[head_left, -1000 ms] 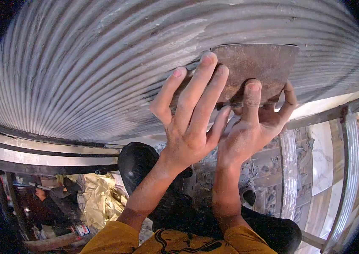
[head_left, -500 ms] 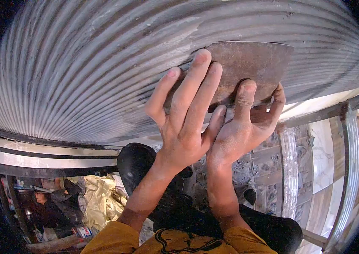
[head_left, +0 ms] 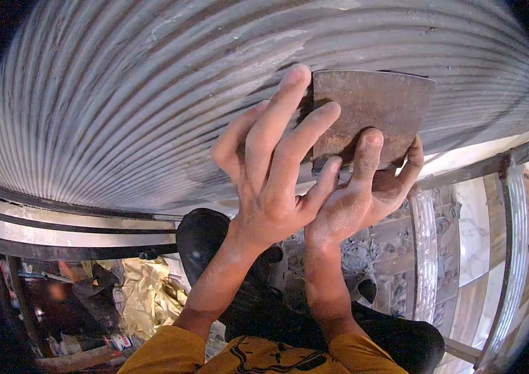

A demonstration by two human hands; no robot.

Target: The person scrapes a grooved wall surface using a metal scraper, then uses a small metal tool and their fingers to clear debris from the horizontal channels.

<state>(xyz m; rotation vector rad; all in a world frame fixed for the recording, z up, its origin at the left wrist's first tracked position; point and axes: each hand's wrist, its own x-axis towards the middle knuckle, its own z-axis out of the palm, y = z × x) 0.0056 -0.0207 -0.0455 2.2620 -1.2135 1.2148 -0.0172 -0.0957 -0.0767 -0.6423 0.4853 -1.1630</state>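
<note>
A flat, brownish metal scraper blade (head_left: 373, 106) stands against the ridged grey surface (head_left: 171, 93). My right hand (head_left: 361, 193) grips its lower part, with the thumb on the near face and the other fingers largely hidden behind. Left of the blade, my left hand (head_left: 271, 168) has its fingers spread. One fingertip overlaps the blade's left side in view; whether it touches cannot be made out. Another finger reaches up beside the blade's upper left corner. Pale dust coats both hands.
Below the ridged surface runs a white band with a dark edge (head_left: 77, 252). Metal scaffold rails (head_left: 423, 262) stand at the right above a tiled floor with grey debris (head_left: 358, 255). Crumpled yellowish sheeting (head_left: 152, 293) lies at lower left, near a person in dark clothing (head_left: 68, 311).
The blade has shifted slightly down and its left edge is now uncovered. My left fingers have spread and lifted away from that edge. My right hand keeps its grip, a little lower.
</note>
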